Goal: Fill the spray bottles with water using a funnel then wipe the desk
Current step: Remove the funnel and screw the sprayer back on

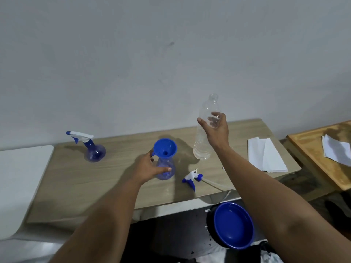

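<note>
Blue bowl below bottle-holding right grip

Desk layout, as I face it.
The funnel sits in the open spray bottle; capped spray bottle to its left, trigger head right, water bottle behind, paper towels far right.

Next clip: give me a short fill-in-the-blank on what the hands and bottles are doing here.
1. The blue funnel sits in the neck of the open spray bottle, steadied by the ____ hand.
2. The right hand grips the clear ____ bottle.
3. The detached trigger head lies on the ____.

Missing words: left; water; desk
</note>
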